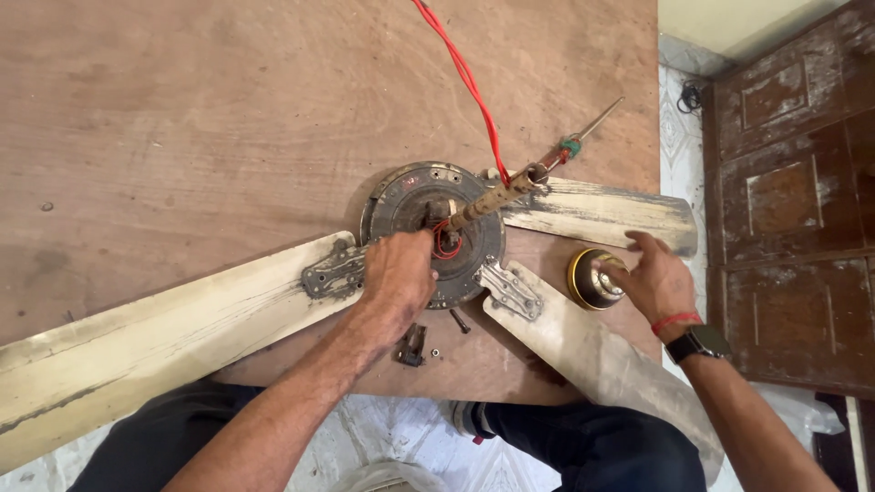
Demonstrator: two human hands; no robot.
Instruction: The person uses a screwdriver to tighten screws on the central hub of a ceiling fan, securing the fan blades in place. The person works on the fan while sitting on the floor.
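Where laid flat on the plywood table, served as the piece in hand: a worn ceiling fan, motor hub at centre, face up.

- Blades: cream, grimy; ran out at 8 o'clock, 3 o'clock and 5 o'clock, past the table edge.
- Downrod: leaned from the hub toward 2 o'clock, with a red wire running off at 12 o'clock.
- Left hand: rested on the hub, fingers bunched at the rod's foot among red leads; grip hidden, could not be told whether clenched or on what.
- Right hand: grip released, fingers spread, touching or just over a brass-coloured cap at 3 o'clock.
- Screwdriver: lay at 2 o'clock.
- Loose screw and small bracket: lay at 6 o'clock, just beside the hub.

Judged: work at the hub's wiring and rod mount, partway. Any further move called for a steady hub and care near the loose hardware.

Packages, labels, signs: none seen.
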